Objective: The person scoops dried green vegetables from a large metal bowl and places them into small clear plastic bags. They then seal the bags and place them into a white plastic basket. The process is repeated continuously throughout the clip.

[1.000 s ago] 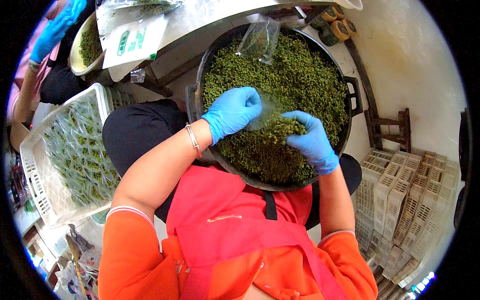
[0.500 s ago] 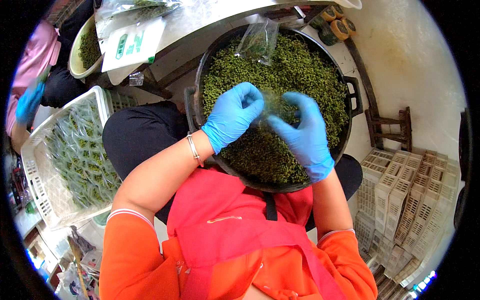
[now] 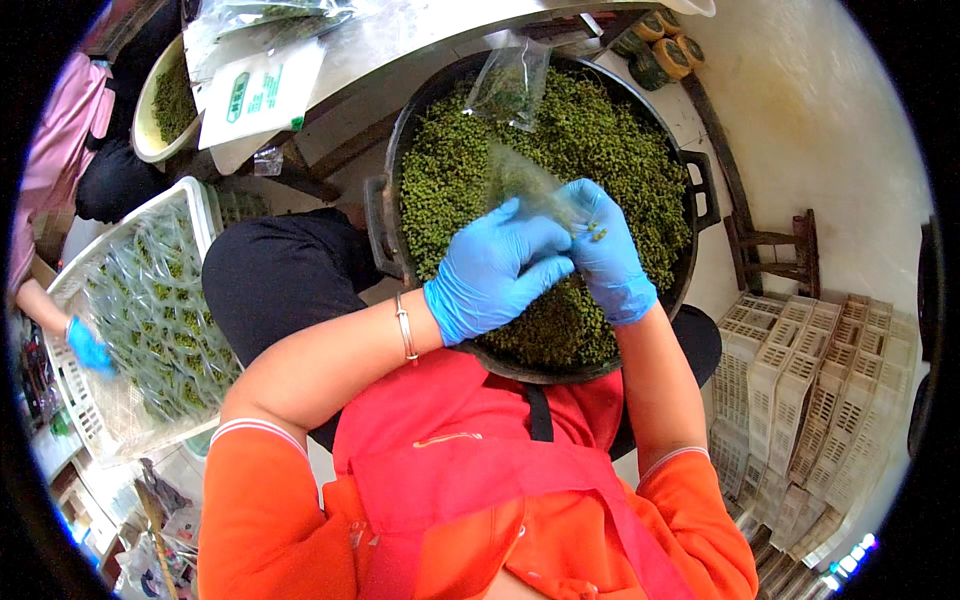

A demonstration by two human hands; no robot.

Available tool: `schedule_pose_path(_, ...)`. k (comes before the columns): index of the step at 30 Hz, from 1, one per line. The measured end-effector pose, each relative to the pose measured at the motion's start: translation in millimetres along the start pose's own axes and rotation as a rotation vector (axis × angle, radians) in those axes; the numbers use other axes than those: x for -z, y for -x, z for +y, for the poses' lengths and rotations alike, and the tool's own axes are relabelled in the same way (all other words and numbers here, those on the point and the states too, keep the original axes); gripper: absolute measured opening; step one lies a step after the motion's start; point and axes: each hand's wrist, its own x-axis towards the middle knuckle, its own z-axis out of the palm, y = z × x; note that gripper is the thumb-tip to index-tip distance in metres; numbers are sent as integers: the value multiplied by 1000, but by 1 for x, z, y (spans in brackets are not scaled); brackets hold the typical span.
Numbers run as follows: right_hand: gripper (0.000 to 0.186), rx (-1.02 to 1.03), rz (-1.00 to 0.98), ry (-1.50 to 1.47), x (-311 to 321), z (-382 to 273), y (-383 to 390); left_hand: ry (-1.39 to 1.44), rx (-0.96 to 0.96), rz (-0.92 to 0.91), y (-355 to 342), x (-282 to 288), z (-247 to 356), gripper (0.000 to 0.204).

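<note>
Over the black pan (image 3: 414, 112) of green berries (image 3: 610, 140), the right hand (image 3: 612, 265) pinches a clear bag (image 3: 522, 182) in its fingers; whether the left hand's (image 3: 488, 278) bent fingers grip it, I cannot tell; left of the pan, a white crate (image 3: 207, 215) holds filled bags (image 3: 165, 310)

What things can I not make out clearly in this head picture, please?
All in the head view:
- Near end of the held clear bag: hidden by the left grip and right grip.
- Bottom of the black pot: covered by green berries.
- Fingers of the co-worker's blue glove: blurred.
- White vessel, upper right: cut off by the top edge.
</note>
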Motion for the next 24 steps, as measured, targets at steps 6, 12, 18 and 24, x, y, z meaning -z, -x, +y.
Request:
schedule_pose_path(6, 21, 24, -112, 180, 22, -31, 8, -348, -188, -89, -34, 51, -17, 75)
schedule_pose_path(12, 34, -89, -92, 93, 21, -78, 16, -75, 369, -383, -33, 51, -31, 46)
schedule_pose_path(18, 42, 11, -131, 462, 46, -85, 28, 181, 431, -188, -22, 47, -62, 40)
schedule_pose_path(24, 44, 607, -255, 1109, 19, -97, 26, 229, 454, -223, -27, 43, -32, 46)
